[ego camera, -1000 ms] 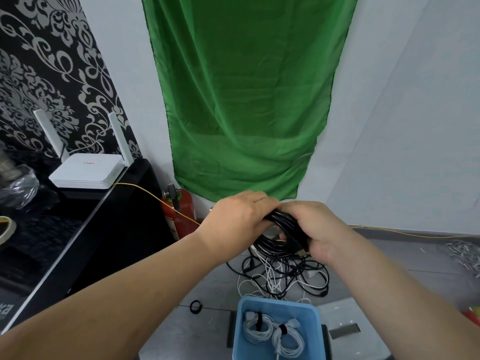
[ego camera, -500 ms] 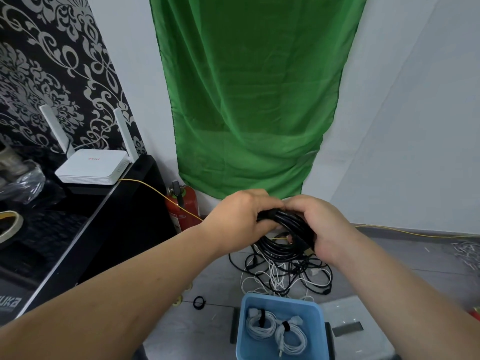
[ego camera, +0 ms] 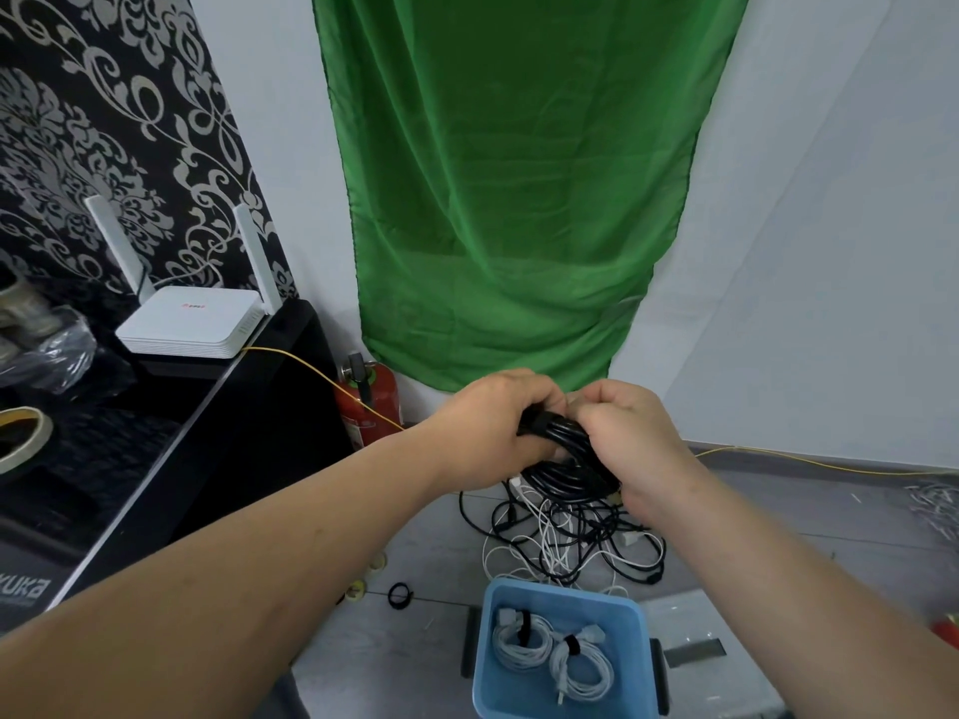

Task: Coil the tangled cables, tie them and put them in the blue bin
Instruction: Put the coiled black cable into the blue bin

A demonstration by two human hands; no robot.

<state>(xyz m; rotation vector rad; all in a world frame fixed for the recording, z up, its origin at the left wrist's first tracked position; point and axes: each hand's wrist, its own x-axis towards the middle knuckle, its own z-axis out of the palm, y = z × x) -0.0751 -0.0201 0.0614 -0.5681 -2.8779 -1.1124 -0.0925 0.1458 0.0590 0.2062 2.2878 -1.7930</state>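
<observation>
While left hand (ego camera: pixel 493 425) and right hand (ego camera: pixel 635 441) each grip the top of the black cable coil (ego camera: pixel 563 439) — fingers curled round the bundle — its loops hang downward; the blue bin (ego camera: pixel 563 594) stands below, closer to the right hand.

text "YUKA" | black panel (ego camera: pixel 26 594) lower left; router (ego camera: pixel 192 324) logo unreadable

A black coiled cable (ego camera: pixel 563 441) is gripped between the left hand (ego camera: pixel 493 422) and right hand (ego camera: pixel 630 433); a blue bin (ego camera: pixel 635 622) is seen below them.
</observation>
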